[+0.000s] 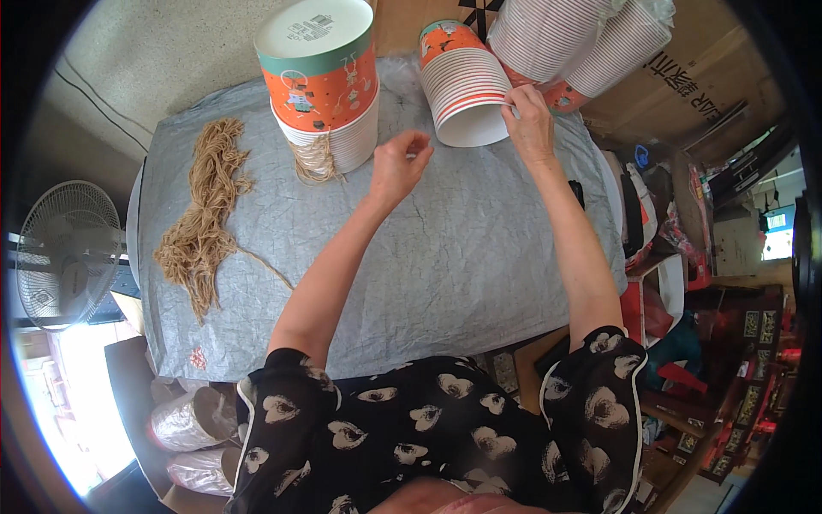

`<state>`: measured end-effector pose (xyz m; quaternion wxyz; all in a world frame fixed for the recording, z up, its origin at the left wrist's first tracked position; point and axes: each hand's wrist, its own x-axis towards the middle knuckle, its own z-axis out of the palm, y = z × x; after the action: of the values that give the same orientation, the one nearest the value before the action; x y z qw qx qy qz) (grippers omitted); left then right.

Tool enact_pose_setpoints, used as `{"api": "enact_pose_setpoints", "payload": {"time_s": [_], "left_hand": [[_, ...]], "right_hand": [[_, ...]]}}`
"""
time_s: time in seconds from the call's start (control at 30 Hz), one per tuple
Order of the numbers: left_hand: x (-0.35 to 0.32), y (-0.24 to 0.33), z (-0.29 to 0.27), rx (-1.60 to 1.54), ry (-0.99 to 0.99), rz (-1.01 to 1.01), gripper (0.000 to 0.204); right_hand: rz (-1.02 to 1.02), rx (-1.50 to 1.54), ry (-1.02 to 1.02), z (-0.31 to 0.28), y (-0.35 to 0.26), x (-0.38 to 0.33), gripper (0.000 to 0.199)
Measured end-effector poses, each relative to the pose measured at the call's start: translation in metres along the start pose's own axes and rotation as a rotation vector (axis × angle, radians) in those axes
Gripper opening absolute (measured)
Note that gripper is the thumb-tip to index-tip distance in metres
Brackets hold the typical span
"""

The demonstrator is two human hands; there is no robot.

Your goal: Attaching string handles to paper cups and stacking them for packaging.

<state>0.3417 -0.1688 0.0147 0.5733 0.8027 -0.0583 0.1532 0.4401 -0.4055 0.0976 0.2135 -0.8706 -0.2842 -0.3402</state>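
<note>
My right hand point(529, 124) pinches the rim of the nearest paper bucket point(475, 127) in a nested stack lying tilted, its open white mouth toward me. The stack's far end has an orange and green printed wall. My left hand point(402, 164) hovers over the table between the two stacks, fingers loosely curled in, with nothing visible in them. Beside it, on its left, a taller stack of upside-down paper buckets point(321, 81) stands upright, its top one orange with a green band. Tan twine point(317, 159) hangs in loops against that stack's lower white rims.
A long heap of loose tan twine point(205, 206) lies on the left of the grey-covered table point(445, 248), one strand trailing toward my left forearm. Plastic-wrapped bucket stacks point(616, 51) lean at the back right by a cardboard box point(685, 94). A fan point(70, 253) stands left.
</note>
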Motion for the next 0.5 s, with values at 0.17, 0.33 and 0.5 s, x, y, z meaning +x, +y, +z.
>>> {"api": "enact_pose_setpoints", "payload": {"time_s": [0.17, 0.33, 0.5], "left_hand": [[0.026, 0.001, 0.029, 0.01, 0.183, 0.067, 0.022], [0.03, 0.0, 0.038, 0.133, 0.209, 0.075, 0.018], [0.021, 0.004, 0.047, 0.179, 0.141, 0.027, 0.017]], "right_hand": [[-0.038, 0.0, 0.003, -0.003, -0.004, 0.0, 0.018], [-0.031, -0.091, -0.083, -0.012, -0.007, -0.001, 0.019], [-0.037, -0.054, -0.106, -0.029, -0.021, -0.008, 0.022]]}}
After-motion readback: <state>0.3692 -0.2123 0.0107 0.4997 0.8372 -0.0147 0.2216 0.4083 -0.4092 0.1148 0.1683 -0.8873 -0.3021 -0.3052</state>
